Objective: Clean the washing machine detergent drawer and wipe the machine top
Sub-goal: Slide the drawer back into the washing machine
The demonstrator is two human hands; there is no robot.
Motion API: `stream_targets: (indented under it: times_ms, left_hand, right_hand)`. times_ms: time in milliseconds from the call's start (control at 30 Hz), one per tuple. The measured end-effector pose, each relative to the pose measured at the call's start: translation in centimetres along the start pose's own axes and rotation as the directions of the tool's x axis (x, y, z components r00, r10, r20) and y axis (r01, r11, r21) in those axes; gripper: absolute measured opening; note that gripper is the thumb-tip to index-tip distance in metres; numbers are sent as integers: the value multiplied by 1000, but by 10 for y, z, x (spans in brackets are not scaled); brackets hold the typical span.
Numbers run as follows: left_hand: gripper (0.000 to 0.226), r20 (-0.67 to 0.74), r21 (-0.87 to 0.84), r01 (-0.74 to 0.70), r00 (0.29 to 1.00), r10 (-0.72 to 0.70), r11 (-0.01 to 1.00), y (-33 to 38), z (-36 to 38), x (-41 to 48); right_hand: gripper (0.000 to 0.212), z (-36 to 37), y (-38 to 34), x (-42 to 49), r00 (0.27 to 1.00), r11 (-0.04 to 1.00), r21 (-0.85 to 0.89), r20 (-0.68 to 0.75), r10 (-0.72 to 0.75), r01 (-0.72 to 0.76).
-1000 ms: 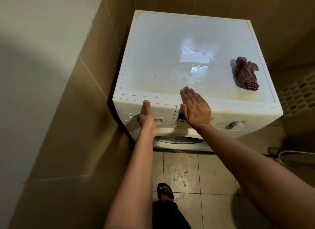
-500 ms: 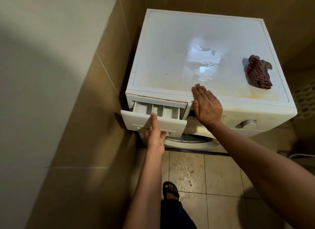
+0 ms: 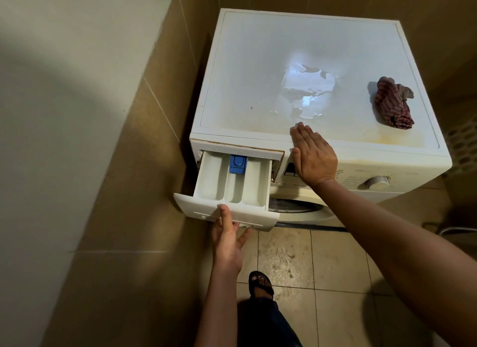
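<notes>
Step in hand: opening stage, by the look of it. The drawer is being drawn out and no cleaning shows yet.
Left hand (image 3: 227,240): grips the drawer's front panel, thumb laid on its face and fingers tucked underneath at the near edge.
Right hand (image 3: 313,157): flat, fingers straight and pressed together, palm braced on the machine's front top edge just right of the drawer slot.
Detergent drawer (image 3: 232,184): standing well out of its slot at the machine's front left, three pale compartments showing, a blue insert (image 3: 238,163) at the far end of the middle one.
Machine top (image 3: 245,70): white, with a wet-looking bright patch (image 3: 307,88) near the centre and yellowish staining along the near edge. Not wiped, I'd say.
Cloth (image 3: 393,102): bunched red striped rag on the right side of the top, well apart from both hands.
Next move: likely a release catch to press before the drawer lifts free. The blue insert is my guess. Otherwise, reach right for the cloth.
Watch for: the drawer hangs far out, so support it from below.
</notes>
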State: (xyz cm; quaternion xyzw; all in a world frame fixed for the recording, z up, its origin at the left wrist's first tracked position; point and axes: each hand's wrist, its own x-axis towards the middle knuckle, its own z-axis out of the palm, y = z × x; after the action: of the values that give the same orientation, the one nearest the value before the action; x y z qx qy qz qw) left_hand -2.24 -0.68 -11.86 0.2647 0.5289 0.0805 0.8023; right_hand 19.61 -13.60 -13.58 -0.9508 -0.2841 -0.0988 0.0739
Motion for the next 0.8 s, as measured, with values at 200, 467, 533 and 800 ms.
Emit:
stream_targets:
  times_ms: [200, 467, 533, 800]
  left_hand:
    - [70, 19, 31, -1, 1000, 0, 1000, -2, -5, -2]
    - [56, 41, -120, 3, 999, 2, 993, -5, -3, -6]
    - [45, 24, -132, 0, 1000, 4, 991, -6, 2, -7]
    - [37, 19, -147, -19, 1000, 22, 989, 2, 22, 3]
  right_hand:
    - [54, -2, -1, 0, 1000, 1000, -1, -2, 0, 0]
    - [59, -2, -2, 0, 1000, 1000, 0, -12, 8, -8]
    - [56, -2, -3, 0, 999, 1000, 3, -35, 3, -3]
    - [53, 0, -2, 0, 995, 1000, -14, -96, -15, 14]
